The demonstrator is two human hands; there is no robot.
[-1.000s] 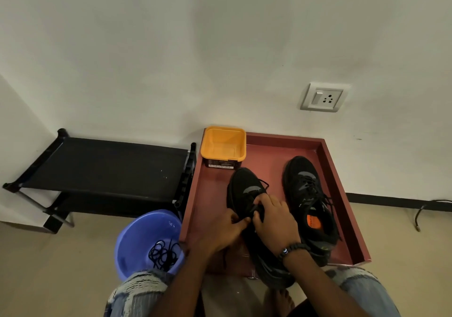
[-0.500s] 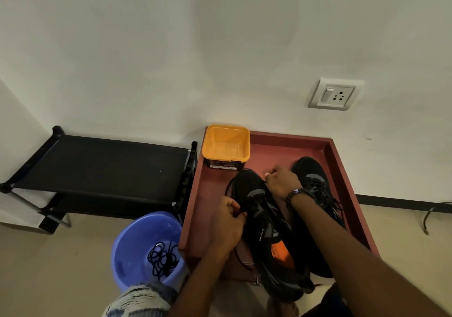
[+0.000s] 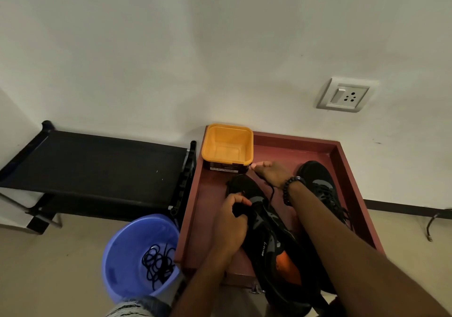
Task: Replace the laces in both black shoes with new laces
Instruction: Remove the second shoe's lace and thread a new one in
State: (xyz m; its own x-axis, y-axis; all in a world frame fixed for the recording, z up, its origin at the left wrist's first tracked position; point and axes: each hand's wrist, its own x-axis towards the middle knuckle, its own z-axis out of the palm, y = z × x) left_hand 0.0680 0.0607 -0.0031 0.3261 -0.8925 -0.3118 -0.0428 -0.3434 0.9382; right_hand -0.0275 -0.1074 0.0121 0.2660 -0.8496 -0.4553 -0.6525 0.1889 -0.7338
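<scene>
Black shoe (image 3: 266, 221) lying in the maroon tray (image 3: 342, 160), gripped near the toe by the left hand (image 3: 231, 221). Right hand (image 3: 271, 172) beside the yellow tub (image 3: 227, 145), pinching a black lace (image 3: 271, 193) drawn from that shoe. Second shoe (image 3: 322, 189) alongside, laced.

There is one view only, from a camera worn on the person's head, so no second view shares anything with it. It looks forward and steeply down over the red tray (image 3: 347, 170), which sits low and right of centre. The bare wall beyond the tray fills the upper half. Both forearms enter from the bottom edge, close to the lens and large. The wide angle bends the black rack (image 3: 97, 167) left of the tray and the wall socket (image 3: 344, 95) above its far right corner.
</scene>
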